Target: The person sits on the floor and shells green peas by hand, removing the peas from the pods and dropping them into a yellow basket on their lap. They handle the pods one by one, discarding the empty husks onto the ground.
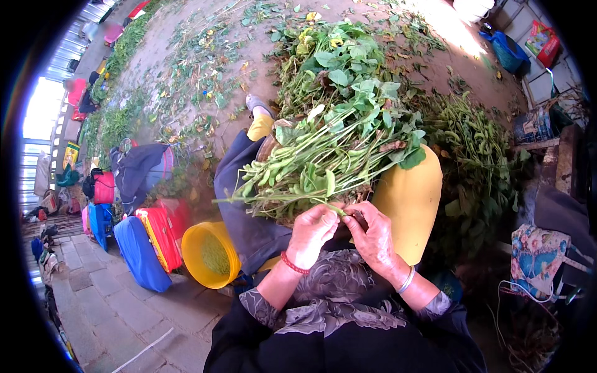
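A heap of green soybean plants [298, 172] with pods and leaves lies across my lap, running forward to more leafy stalks [345, 70] on the ground. Both hands meet at the near edge of the heap. Between the fingertips of my left hand [315, 231], with a red bracelet at its wrist, and my right hand [373, 233], with a silver bangle, is a green pod [336, 210]. The fingers of both hands pinch it. A yellow bucket [187, 256] holding green pods [215, 255] stands at my left.
Blue [137, 254] and red [158, 238] bags stand beyond the bucket. A cloth-draped container [158, 165] is farther forward. More bean plants [480, 140] are piled at right, near a floral bag [536, 256]. People [77, 93] sit at far left.
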A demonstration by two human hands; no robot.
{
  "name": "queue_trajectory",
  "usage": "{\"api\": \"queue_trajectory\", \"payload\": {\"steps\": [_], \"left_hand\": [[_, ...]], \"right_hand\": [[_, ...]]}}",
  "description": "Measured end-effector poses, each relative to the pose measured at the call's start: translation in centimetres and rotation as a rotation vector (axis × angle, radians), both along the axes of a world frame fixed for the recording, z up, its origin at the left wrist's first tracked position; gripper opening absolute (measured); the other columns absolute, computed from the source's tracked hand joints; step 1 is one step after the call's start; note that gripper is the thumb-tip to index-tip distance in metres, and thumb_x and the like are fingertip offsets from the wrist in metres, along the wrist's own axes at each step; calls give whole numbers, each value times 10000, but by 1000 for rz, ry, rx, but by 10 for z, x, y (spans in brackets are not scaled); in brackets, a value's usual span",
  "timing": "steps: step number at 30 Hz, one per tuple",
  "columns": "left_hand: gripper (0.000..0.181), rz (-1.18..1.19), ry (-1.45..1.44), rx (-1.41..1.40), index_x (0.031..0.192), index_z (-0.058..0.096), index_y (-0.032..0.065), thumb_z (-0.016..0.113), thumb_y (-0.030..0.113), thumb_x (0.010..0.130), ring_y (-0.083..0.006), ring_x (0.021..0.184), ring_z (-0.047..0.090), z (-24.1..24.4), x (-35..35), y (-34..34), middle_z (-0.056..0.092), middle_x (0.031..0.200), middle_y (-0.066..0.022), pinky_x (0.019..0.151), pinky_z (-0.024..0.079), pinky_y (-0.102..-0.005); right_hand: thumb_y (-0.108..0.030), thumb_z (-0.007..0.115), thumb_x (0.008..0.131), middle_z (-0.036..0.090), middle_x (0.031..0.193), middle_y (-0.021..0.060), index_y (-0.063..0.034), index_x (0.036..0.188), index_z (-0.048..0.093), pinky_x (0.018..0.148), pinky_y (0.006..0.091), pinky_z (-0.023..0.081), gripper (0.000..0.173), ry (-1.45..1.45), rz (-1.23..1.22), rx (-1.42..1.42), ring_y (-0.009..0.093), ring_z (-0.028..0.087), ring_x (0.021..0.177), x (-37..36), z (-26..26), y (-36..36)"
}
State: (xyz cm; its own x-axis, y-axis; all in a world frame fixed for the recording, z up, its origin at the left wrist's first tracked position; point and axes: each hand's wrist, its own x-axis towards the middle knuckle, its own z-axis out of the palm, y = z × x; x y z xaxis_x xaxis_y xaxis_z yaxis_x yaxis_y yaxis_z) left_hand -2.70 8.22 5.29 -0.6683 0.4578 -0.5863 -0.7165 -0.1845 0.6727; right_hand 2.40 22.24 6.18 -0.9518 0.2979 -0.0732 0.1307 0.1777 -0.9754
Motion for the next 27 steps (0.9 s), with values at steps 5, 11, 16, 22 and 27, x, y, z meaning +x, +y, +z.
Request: {"api": "queue_trajectory", "payload": {"steps": [5,11,16,22,27], "left_hand": [[183,12,57,-28,915,591,49,587,226,870,-26,579,440,-6,-3,5,529,713,44,497,348,-133],[166,103,96,-85,879,597,43,606,207,858,-18,541,403,-1,-3,10,521,670,38,463,290,-151],[167,123,174,-128,879,586,40,597,206,866,-15,528,391,-7,4,12,519,680,38,452,278,-149],[159,123,297,-221,861,579,37,602,195,863,-8,502,378,-3,6,16,506,647,43,446,266,-152],[164,16,269,-147,846,570,36,569,197,882,-13,526,390,-8,4,9,504,655,38,459,281,-155]], "right_hand": [[-76,565,839,580,786,130,13,969,530,637,306,462,161,-177,95,-135,208,578,704,8,1,2],[-60,486,878,584,800,146,26,1085,525,635,316,466,228,-9,239,-17,238,578,690,10,-1,5],[-63,472,894,614,761,73,4,1139,534,545,257,468,261,-197,235,-324,117,538,557,11,6,5],[-79,467,906,604,757,25,8,1094,561,522,221,454,228,-198,282,-271,66,503,550,12,-2,6],[-83,461,911,601,763,10,18,1004,585,515,196,429,185,-285,235,-546,52,487,547,13,-6,9]]}}
